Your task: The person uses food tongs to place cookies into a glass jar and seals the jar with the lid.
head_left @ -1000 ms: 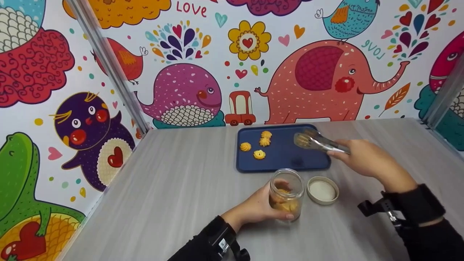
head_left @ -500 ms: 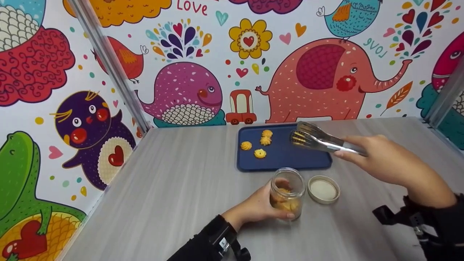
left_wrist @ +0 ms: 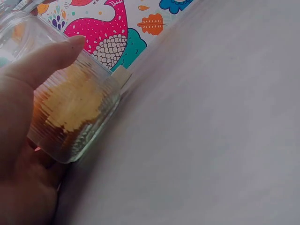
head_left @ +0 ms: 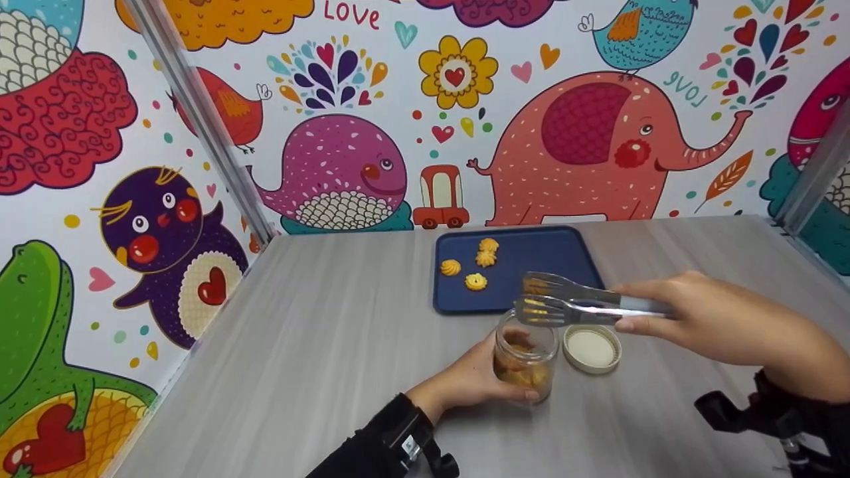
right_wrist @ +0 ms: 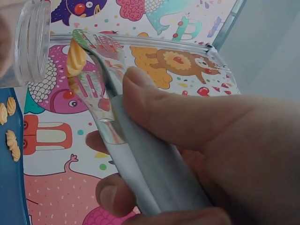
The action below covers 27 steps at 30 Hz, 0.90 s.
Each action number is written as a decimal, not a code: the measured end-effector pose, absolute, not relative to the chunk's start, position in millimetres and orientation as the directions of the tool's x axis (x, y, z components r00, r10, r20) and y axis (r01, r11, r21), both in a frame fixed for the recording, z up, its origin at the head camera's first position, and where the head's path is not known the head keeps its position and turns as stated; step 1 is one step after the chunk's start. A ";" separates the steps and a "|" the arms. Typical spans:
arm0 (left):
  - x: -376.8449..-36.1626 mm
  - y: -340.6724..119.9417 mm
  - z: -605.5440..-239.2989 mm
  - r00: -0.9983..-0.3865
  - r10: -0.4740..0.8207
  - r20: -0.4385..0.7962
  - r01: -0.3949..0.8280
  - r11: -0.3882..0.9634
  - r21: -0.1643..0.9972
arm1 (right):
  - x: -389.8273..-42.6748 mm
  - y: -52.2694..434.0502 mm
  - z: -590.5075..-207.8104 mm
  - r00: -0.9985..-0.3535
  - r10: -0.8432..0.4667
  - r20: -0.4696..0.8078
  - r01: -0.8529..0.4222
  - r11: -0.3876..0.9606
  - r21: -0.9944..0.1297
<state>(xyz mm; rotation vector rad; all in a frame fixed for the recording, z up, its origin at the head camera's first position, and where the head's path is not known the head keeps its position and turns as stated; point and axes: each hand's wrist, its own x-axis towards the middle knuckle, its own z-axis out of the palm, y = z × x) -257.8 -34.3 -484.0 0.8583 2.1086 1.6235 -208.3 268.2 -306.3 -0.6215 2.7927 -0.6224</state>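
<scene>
**One cookie in the tongs, over the jar**

I count four cookies (head_left: 475, 264) lying on the blue tray (head_left: 564, 255), one glass jar (head_left: 526, 355), one round lid (head_left: 591, 348) and one pair of metal tongs (head_left: 564, 302).

The right hand (head_left: 714, 318) has its grip closed around the tongs' handle, thumb on top and fingers under. The tongs' tips are together on one yellow ridged cookie (right_wrist: 76, 58), just above the jar's open mouth (the head view shows it only as a small yellow spot).

The left hand (head_left: 465, 382) has its grip clamped on the jar, which stands on the grey worktop (head_left: 319, 345) just in front of the tray, with the lid beside it on the right, apart from it. The jar is clear with ribbed walls, and golden cookies lie inside; I cannot count them, because the glass blurs them. My left wrist view cuts off the jar's top.
</scene>
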 end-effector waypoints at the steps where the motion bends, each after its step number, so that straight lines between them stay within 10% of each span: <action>1: -257.9 -34.3 -483.9 -0.757 0.648 0.088 0.250 0.162 0.955 | -207.4 267.4 -306.1 -0.887 -0.444 -0.125 -0.351 0.825 -0.442; 27: -257.1 -35.2 -483.1 -0.749 0.656 0.096 0.248 0.142 0.958 | -202.1 266.0 -306.1 -0.843 -0.526 -0.116 -0.454 0.809 -0.374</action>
